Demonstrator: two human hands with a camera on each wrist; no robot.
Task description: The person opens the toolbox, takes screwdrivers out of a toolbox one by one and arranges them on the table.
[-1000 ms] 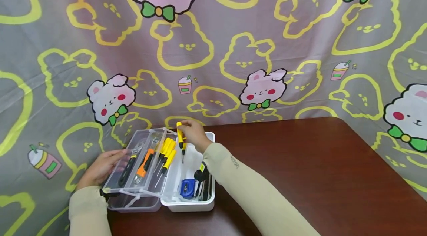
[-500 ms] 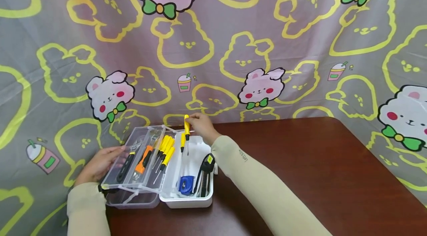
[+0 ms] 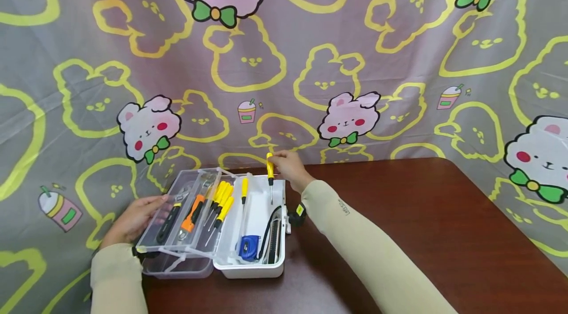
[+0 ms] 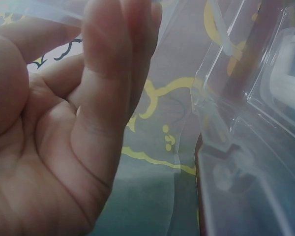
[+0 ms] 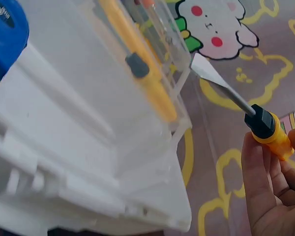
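A yellow-handled flat-head screwdriver [image 3: 270, 168] hangs blade down over the far right part of the white toolbox [image 3: 253, 271]. The thumb and fingers of my right hand [image 3: 290, 166] pinch its handle; in the right wrist view the flat blade [image 5: 211, 76] points away from the palm. My left hand [image 3: 135, 220] holds the left edge of the clear plastic tray [image 3: 148, 242], which is folded out to the left of the box. Inside the tray lie several yellow screwdrivers [image 3: 225, 208], an orange utility knife [image 3: 193, 213] and a black-handled adjustable wrench [image 3: 169, 223].
Another yellow screwdriver [image 3: 244, 188] leans along the left side of the box's inside. A blue tape measure [image 3: 249, 247] and dark, narrow tools [image 3: 272, 245] lie at its near end. Brown tabletop [image 3: 399, 220] extends to the right; a patterned curtain [image 3: 284, 57] hangs close behind.
The right hand has risen slightly and moved right, carrying the screwdriver from the left side of the box to the right side. The left hand stays on the tray.
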